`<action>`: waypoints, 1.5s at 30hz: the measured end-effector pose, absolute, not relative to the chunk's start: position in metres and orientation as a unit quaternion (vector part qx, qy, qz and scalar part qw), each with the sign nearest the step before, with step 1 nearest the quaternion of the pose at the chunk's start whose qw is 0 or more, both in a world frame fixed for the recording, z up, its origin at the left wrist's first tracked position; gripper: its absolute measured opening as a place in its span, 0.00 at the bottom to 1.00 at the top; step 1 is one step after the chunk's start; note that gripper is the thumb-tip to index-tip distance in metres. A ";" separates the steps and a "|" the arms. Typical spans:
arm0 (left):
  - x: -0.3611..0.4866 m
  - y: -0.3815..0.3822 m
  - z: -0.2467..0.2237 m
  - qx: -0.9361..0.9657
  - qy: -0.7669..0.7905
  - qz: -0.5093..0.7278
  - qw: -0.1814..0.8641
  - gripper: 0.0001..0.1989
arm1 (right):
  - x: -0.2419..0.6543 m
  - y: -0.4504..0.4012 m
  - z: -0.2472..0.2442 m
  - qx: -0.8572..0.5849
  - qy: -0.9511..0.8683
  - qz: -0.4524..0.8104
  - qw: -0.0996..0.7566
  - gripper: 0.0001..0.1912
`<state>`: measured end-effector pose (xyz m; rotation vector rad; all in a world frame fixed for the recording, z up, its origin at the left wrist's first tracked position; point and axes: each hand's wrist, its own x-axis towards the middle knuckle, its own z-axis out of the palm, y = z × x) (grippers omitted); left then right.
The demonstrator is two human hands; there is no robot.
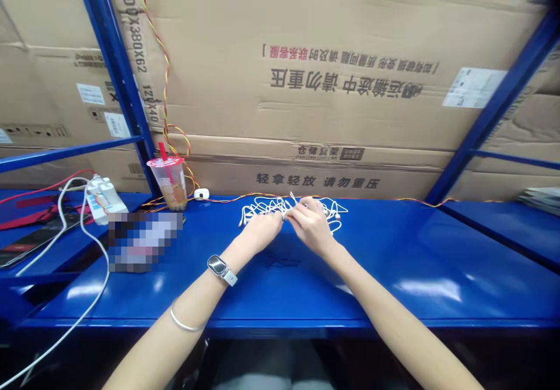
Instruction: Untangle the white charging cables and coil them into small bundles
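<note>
A tangle of thin white cables [262, 206] with small plugs lies at the back of the blue shelf. My left hand [262, 231] is over the near side of this pile, fingers curled and pinching at the cables; its fingertips are partly hidden. Close against it, my right hand [312, 227] has its thumb and fingers pressed together on a white cable, and a thin white loop sticks up just above. The two hands almost meet at the fingertips. Nearer to me, some thin dark lines [283, 261] show on the shelf, too faint to name.
On the left stand a lidded drink cup [168, 183] with a red straw and a white power strip [105, 199] with cords. A blurred-out object [144, 244] lies in front. Cardboard [341, 116] walls the back, with blue posts [490, 104] and a red-yellow twisted wire [385, 199].
</note>
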<state>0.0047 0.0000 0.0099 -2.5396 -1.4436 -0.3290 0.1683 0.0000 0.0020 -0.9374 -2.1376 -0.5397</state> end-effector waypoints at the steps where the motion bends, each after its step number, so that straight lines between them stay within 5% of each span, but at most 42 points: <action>1: 0.005 0.000 0.010 -0.862 -0.485 -0.108 0.103 0.16 | 0.169 0.001 0.002 -0.359 -0.828 -0.205 0.378 0.10; 19: -0.002 0.013 0.001 -0.905 -0.370 -0.114 0.175 0.16 | 0.180 0.008 0.011 -0.429 -0.779 0.143 0.434 0.09; 26: -0.002 0.010 0.001 -0.912 -0.339 -0.108 0.203 0.18 | 0.185 0.011 0.010 -0.437 -0.671 0.401 0.444 0.12; 45: 0.000 0.013 -0.012 -0.896 -0.300 -0.203 0.256 0.18 | 0.173 0.010 0.001 -0.372 -0.482 0.633 0.478 0.07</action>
